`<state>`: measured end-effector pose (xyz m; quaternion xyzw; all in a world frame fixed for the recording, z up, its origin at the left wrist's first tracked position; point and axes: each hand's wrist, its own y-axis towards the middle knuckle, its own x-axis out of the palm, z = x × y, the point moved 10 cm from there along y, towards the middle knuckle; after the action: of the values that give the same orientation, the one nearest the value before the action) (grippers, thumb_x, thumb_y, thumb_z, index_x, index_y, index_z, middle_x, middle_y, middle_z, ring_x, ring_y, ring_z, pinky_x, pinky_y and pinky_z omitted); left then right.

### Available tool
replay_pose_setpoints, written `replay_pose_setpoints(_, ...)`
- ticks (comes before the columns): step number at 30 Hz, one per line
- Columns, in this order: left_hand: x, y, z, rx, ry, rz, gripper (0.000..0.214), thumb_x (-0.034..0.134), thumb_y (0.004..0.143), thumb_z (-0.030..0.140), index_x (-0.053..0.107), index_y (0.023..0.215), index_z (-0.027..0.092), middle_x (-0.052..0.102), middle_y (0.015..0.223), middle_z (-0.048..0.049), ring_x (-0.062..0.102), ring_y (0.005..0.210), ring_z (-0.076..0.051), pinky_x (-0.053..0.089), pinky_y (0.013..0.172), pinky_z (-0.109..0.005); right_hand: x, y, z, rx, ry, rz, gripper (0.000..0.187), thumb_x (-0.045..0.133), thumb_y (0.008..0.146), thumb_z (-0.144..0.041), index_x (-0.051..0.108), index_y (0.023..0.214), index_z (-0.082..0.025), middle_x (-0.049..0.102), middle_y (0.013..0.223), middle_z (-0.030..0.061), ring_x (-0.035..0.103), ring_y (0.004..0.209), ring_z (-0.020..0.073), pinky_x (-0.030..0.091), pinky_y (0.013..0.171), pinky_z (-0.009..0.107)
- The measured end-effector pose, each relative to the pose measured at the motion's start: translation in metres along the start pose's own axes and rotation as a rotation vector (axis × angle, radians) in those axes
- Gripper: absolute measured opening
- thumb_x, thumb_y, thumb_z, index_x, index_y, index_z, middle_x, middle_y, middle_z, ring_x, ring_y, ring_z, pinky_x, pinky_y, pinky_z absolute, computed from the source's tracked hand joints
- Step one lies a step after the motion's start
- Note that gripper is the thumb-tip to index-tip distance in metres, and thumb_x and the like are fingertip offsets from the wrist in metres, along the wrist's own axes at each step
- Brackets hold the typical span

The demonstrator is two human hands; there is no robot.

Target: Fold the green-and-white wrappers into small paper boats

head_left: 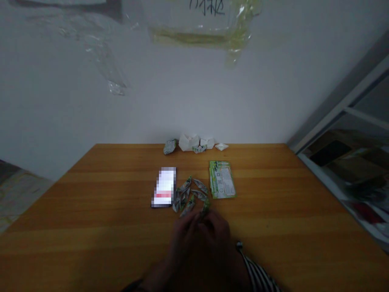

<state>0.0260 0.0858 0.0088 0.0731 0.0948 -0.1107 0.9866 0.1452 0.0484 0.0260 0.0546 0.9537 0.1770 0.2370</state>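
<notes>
My left hand and my right hand meet low over the table, both closed with their fingertips together. Between them sticks up a folded green-and-grey printed paper piece, its lower part hidden by my fingers. Just beyond lie several similar narrow folded paper pieces in a loose cluster. To their right is a stack of flat green-and-white printed papers. A phone with a lit, pixelated screen lies left of the cluster.
Along the back of the wooden table, by the wall, stand white folded paper shapes and a crumpled-looking grey-green folded paper. Tape and a sheet with handwriting stick to the wall. A shelf with items stands at right.
</notes>
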Motion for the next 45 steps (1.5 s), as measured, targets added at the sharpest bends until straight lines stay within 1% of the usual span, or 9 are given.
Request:
replay_pose_setpoints(4, 0.006, 0.001, 0.004, 0.111, 0.032, -0.096, 0.025, 0.055, 0.088, 0.026, 0.074, 0.103, 0.02, 0.079, 0.096, -0.007, 0.073, 0.083, -0.023, 0.056, 0.076, -0.028, 0.002, 0.003, 0.007, 0.102, 0.052, -0.031, 0.012, 0.051, 0.092, -0.025, 0.061, 0.095, -0.019, 0.068, 0.09, 0.0052, 0.063, 0.08, 0.0186, 0.05, 0.073, 0.028)
replay_pose_setpoints(9, 0.01, 0.003, 0.003, 0.125, 0.016, -0.177, 0.028, 0.057, 0.087, 0.026, 0.072, 0.111, 0.025, 0.077, 0.102, -0.0068, 0.073, 0.09, -0.025, 0.055, 0.082, -0.03, 0.002, 0.004, 0.008, 0.081, 0.025, -0.064, 0.011, 0.05, 0.092, -0.022, 0.061, 0.092, -0.02, 0.068, 0.089, 0.0044, 0.063, 0.08, 0.0182, 0.049, 0.073, 0.027)
replay_pose_setpoints(13, 0.008, 0.003, 0.001, 0.029, -0.022, -0.118, 0.026, 0.058, 0.086, 0.031, 0.075, 0.104, 0.027, 0.079, 0.096, -0.0066, 0.073, 0.086, -0.027, 0.055, 0.08, -0.033, 0.001, 0.005, 0.005, 0.032, 0.022, -0.058, 0.018, 0.042, 0.095, -0.02, 0.06, 0.096, -0.02, 0.067, 0.09, 0.006, 0.063, 0.082, 0.019, 0.05, 0.075, 0.028)
replay_pose_setpoints(19, 0.009, 0.001, 0.001, -0.053, -0.094, -0.066, 0.025, 0.065, 0.079, 0.036, 0.078, 0.098, 0.025, 0.078, 0.094, -0.0093, 0.071, 0.085, -0.029, 0.053, 0.084, -0.037, 0.0, 0.005, 0.01, 0.032, -0.007, -0.047, 0.023, 0.038, 0.096, -0.021, 0.059, 0.087, -0.021, 0.064, 0.08, 0.0053, 0.062, 0.077, 0.0197, 0.051, 0.073, 0.029)
replay_pose_setpoints(25, 0.009, -0.001, 0.001, -0.036, -0.132, -0.061, 0.025, 0.061, 0.082, 0.032, 0.076, 0.101, 0.027, 0.077, 0.104, -0.0078, 0.07, 0.096, -0.03, 0.052, 0.089, -0.037, 0.0, 0.006, 0.008, 0.022, 0.028, -0.068, 0.017, 0.045, 0.094, -0.025, 0.061, 0.094, -0.02, 0.067, 0.087, 0.0055, 0.063, 0.084, 0.0203, 0.05, 0.077, 0.03)
replay_pose_setpoints(32, 0.015, -0.003, -0.001, -0.055, -0.082, -0.148, 0.036, 0.064, 0.075, 0.018, 0.072, 0.109, 0.024, 0.077, 0.102, -0.0074, 0.072, 0.088, -0.026, 0.056, 0.084, -0.033, 0.001, 0.001, 0.008, -0.007, -0.157, -0.004, 0.009, 0.052, 0.087, -0.022, 0.06, 0.085, -0.019, 0.065, 0.076, 0.0044, 0.062, 0.066, 0.0185, 0.048, 0.059, 0.026)
replay_pose_setpoints(37, 0.001, -0.004, -0.003, -0.086, -0.047, -0.032, 0.023, 0.066, 0.076, 0.02, 0.075, 0.097, 0.024, 0.078, 0.098, -0.0065, 0.073, 0.086, -0.026, 0.058, 0.077, -0.032, -0.006, -0.007, 0.012, 0.0, -0.252, 0.122, 0.006, 0.05, 0.083, -0.018, 0.055, 0.085, -0.02, 0.063, 0.062, 0.0012, 0.06, 0.049, 0.0171, 0.045, 0.046, 0.024)
replay_pose_setpoints(41, -0.009, -0.004, -0.002, -0.071, -0.123, 0.069, 0.022, 0.062, 0.079, 0.021, 0.074, 0.098, 0.024, 0.074, 0.111, -0.0072, 0.068, 0.101, -0.027, 0.054, 0.088, -0.035, -0.019, -0.004, -0.001, -0.152, -0.157, 0.2, 0.014, 0.05, 0.086, -0.019, 0.059, 0.096, -0.021, 0.071, 0.072, 0.0042, 0.068, 0.056, 0.0178, 0.052, 0.051, 0.025)
replay_pose_setpoints(45, -0.009, -0.002, -0.003, -0.067, -0.091, 0.022, 0.036, 0.064, 0.077, 0.019, 0.07, 0.112, 0.024, 0.072, 0.115, -0.0065, 0.067, 0.104, -0.027, 0.053, 0.09, -0.035, -0.017, -0.001, -0.013, -0.274, -0.052, 0.176, 0.023, 0.045, 0.091, -0.017, 0.065, 0.101, -0.023, 0.075, 0.08, 0.0063, 0.072, 0.066, 0.0183, 0.057, 0.057, 0.026)
